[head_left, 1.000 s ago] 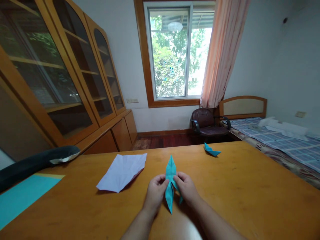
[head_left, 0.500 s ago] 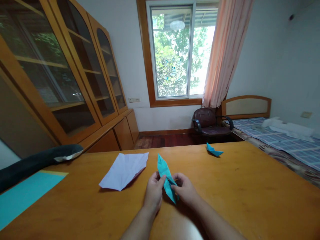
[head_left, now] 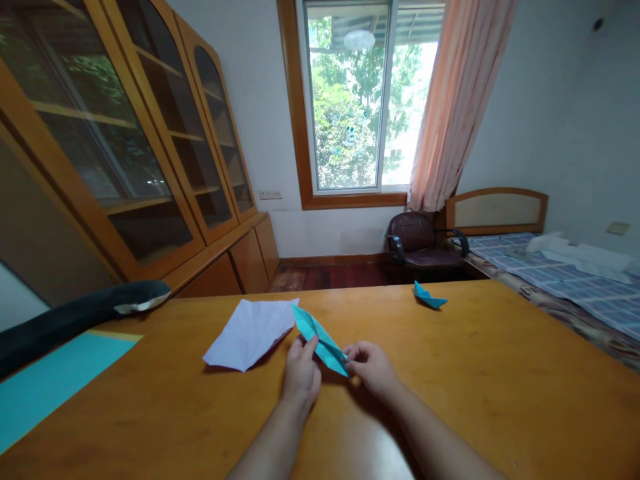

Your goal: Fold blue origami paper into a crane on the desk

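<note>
Between my hands is a folded piece of turquoise paper (head_left: pixel 324 345), long and pointed at its far left end, held above the table. My left hand (head_left: pixel 301 373) grips its left part, thumb on top and the other fingers beneath. At the near right end my right hand (head_left: pixel 371 365) pinches the paper between thumb and fingers. The undersides of the folds are hidden from me. A creased white sheet (head_left: pixel 250 333) lies just beyond and left of my left hand. Farther off to the right rests a small blue folded paper boat (head_left: pixel 429 296).
On the wooden table (head_left: pixel 475 387), flat turquoise sheets (head_left: pixel 60 380) lie at the left beside a long dark padded object (head_left: pixel 95 307). Past the table's far edge are a brown armchair (head_left: pixel 425 243), a bed (head_left: pixel 545 260) and a glass-fronted cabinet (head_left: pixel 200 167).
The turquoise paper has turned, its far tip swinging left and its near end swinging right and up. My right hand has shifted its grip to that near end.
</note>
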A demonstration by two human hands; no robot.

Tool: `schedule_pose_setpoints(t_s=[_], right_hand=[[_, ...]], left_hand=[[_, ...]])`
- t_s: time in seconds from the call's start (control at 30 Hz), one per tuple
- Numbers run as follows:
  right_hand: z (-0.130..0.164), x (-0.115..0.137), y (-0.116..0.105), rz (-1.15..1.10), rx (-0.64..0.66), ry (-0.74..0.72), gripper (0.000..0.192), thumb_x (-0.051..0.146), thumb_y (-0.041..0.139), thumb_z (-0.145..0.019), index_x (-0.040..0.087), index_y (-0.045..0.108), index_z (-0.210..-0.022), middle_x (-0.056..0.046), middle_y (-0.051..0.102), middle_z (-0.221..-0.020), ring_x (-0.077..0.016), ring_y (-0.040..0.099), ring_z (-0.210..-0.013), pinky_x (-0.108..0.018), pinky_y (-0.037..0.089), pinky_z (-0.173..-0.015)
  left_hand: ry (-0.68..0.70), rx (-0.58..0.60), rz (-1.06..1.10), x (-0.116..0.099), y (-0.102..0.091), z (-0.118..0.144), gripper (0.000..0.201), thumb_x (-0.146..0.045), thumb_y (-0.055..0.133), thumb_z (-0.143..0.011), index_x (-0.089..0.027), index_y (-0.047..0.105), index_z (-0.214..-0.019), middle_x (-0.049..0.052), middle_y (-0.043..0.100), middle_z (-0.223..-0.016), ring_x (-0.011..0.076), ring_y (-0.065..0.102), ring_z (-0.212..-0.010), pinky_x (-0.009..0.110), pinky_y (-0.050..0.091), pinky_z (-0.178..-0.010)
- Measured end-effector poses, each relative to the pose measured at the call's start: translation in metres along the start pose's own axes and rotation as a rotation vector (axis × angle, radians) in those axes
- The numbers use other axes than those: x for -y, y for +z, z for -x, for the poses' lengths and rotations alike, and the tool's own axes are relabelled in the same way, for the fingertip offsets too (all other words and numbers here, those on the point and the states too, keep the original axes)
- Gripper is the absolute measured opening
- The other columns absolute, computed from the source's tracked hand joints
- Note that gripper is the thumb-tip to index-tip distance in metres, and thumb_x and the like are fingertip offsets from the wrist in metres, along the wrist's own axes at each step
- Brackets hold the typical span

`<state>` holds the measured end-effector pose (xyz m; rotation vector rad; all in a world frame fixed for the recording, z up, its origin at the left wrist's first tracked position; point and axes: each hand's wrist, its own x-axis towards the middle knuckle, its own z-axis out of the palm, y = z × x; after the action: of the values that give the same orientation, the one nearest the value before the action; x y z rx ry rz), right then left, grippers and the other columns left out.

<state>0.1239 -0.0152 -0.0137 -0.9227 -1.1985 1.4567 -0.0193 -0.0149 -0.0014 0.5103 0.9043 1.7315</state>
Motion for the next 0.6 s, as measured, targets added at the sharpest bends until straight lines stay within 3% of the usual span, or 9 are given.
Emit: schedule_pose_setpoints(t_s=[0.2,0.4,0.6], right_hand=[[0.002,0.004,-0.001,0.103,0.092,0.064,0.023,0.033,0.072,-0.063,0.019,0.054,-0.061,0.003,0.059,-0.054,-0.0116,0.052,-0.051,-0.023,0.04,-0.052],[-0.001,-0.004,-0.002,0.239,0.08,0.068,0.042,0.054,0.065,-0.069,0.019,0.049,-0.053,0.005,0.045,-0.044,-0.0092,0.04,-0.042,-0.022,0.032,-0.044],[-0.003,-0.003,0.002,0.14,-0.076,0.005,0.036,0.049,0.072,-0.064,0.02,0.05,-0.062,0.005,0.048,-0.053,-0.0102,0.042,-0.05,-0.023,0.035,-0.048]], left_hand=[[-0.036,0.072,-0.019,0.004,-0.001,-0.001,0.038,-0.032,0.083,-0.056,-0.016,0.059,-0.079,-0.003,0.064,-0.07,0.0099,0.057,-0.063,0.022,0.045,-0.064],[-0.052,0.116,-0.1,0.01,0.0,0.001,0.039,-0.04,0.083,-0.057,-0.014,0.059,-0.074,-0.002,0.063,-0.065,0.0102,0.056,-0.057,0.022,0.044,-0.06],[-0.07,0.195,-0.18,0.014,-0.002,0.004,0.038,-0.045,0.08,-0.062,-0.013,0.063,-0.072,0.001,0.066,-0.063,0.0112,0.058,-0.056,0.023,0.046,-0.059]])
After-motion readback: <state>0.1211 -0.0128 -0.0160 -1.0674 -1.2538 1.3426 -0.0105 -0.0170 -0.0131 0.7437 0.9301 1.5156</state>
